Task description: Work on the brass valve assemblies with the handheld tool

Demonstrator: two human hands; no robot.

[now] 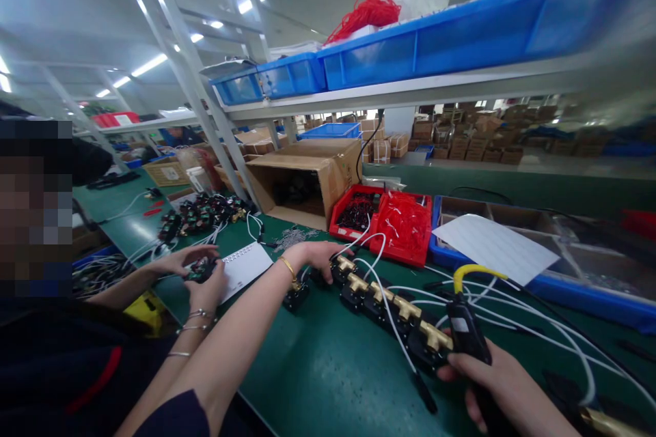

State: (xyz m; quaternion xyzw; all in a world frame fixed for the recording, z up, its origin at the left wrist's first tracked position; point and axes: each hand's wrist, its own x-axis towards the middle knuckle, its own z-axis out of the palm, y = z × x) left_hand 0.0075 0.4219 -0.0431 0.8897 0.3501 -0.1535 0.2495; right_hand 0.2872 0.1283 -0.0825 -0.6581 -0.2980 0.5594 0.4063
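A row of several black parts with brass fittings point(394, 307) and white wires lies across the green bench point(328, 369). My left hand point(315, 256), with a gold bracelet at the wrist, reaches to the far end of the row, its fingers curled over the end part point(341, 268). At the lower right, my right hand point(495, 382) is closed around a black hand tool point(464, 331) with a yellow hose point(474, 270) on top. The tool's tip stands at the near end of the row.
A co-worker at the left holds a small black part point(201, 270) in both hands beside a white notepad point(246, 266). Behind are an open cardboard box point(307, 177), red trays point(404, 225) of red ties, a blue tray point(589, 293) with a white sheet, and blue bins overhead.
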